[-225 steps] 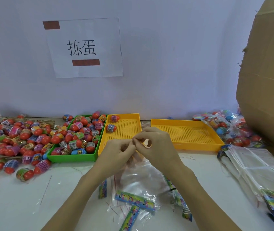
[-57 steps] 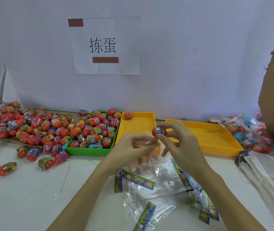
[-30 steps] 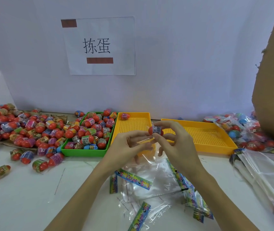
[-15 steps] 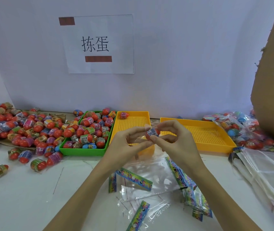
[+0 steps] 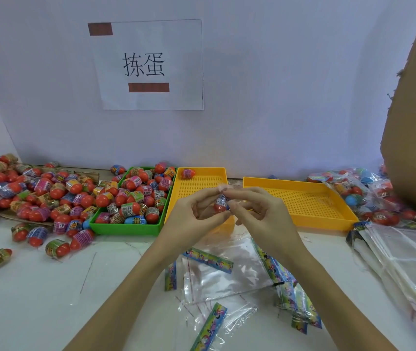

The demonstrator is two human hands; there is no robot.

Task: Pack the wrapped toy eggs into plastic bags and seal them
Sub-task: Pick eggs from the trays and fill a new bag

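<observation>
A wrapped toy egg (image 5: 221,204), red with a blue label, sits between my two hands above the near end of a yellow tray (image 5: 199,184). My left hand (image 5: 196,214) pinches the mouth of a small clear plastic bag (image 5: 223,186), which is hard to make out. My right hand (image 5: 255,211) pinches the egg at that mouth. Empty clear bags (image 5: 224,272) with colourful header strips lie on the white table below my wrists. One more egg (image 5: 188,173) lies at the tray's far end.
A green tray (image 5: 126,228) heaped with eggs stands left of centre, with a large loose pile of eggs (image 5: 24,193) beyond it. A second yellow tray (image 5: 300,201) is at right, then packed bags (image 5: 364,193), a stack of empty bags (image 5: 404,259) and a cardboard box (image 5: 414,122).
My right hand brought an egg from the tray to the bag mouth held by my left hand. The egg has sunk lower between my fingers over the last second.
</observation>
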